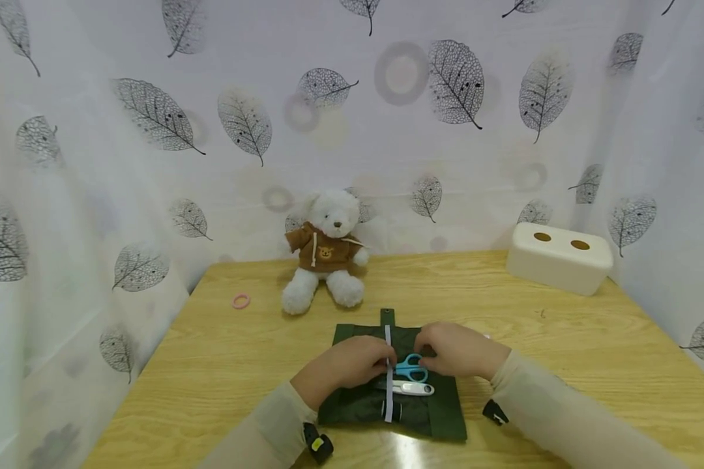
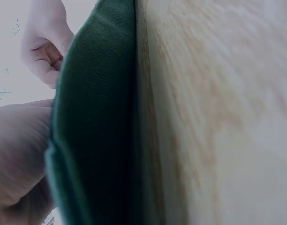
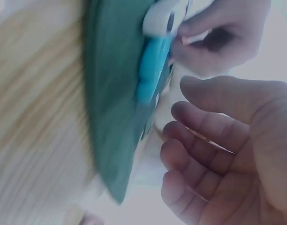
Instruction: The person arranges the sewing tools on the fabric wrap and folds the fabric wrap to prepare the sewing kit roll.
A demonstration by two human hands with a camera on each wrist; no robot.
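Observation:
A dark green fabric organizer (image 1: 446,410) lies unrolled on the table. A white elastic strap (image 1: 389,397) runs down its middle, over light-blue-handled scissors (image 1: 402,369), a white-handled cutting tool (image 1: 416,389) and a black thread spool (image 1: 396,412). My left hand (image 1: 354,361) pinches the strap beside the scissors, its thumb and finger together in the right wrist view. Just right of the scissors' handle loops is my right hand (image 1: 454,350). In the right wrist view, that hand's fingers (image 3: 174,154) are loosely bent with nothing between them and the thumb.
A white teddy bear (image 1: 325,251) in a brown hoodie sits behind the organizer. Left of it lies a pink ring (image 1: 240,301). A cream box (image 1: 557,260) with two round holes stands at the back right. Leaf-patterned curtains (image 1: 352,143) surround the wooden table (image 1: 223,391).

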